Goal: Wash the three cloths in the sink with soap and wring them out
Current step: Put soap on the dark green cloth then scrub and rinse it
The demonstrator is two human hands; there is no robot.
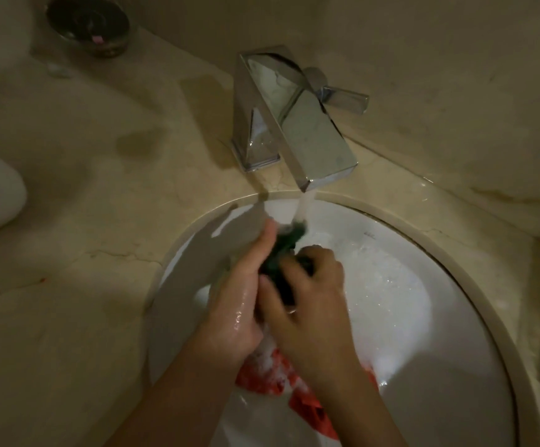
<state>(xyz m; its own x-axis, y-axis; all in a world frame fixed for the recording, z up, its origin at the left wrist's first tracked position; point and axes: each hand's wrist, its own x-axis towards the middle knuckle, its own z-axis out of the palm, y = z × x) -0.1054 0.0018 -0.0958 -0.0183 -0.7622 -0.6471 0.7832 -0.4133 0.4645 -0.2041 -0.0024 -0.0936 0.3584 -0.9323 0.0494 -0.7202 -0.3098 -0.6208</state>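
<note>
Gripping a bunched dark green cloth (280, 253) between them, both hands are observed over the basin. The right hand (307, 285) is curled round the lower part of the bundle; the left hand (246, 285) is pressed against its other side, fingers extended toward 12 o'clock, thumb side hidden. The cloth's upper end is held directly under the water stream (302, 209) issuing from the chrome faucet (297, 124).

Risks noted, as judgement: the wet skin of the left hand glistens, so slippage of the bundle into the suds is possible if pressure is relaxed. Water striking the raised cloth could be deflected over the sink (455, 269) rim at 12 o'clock onto the marble counter (100, 221), which already shows damp patches. Soap may be left in the cloth's inner folds if it is rinsed while tightly wadded.

The green cloth appears saturated, compact and twisted; its outline is motion-blurred. An orange-red cloth (262, 375) lies in the basin at 6 o'clock beneath the wrists, partly covered in white foam (391, 301). A third cloth cannot be identified with certainty. A dark bowl (89, 25) stands on the counter at 10 o'clock, well apart.
</note>
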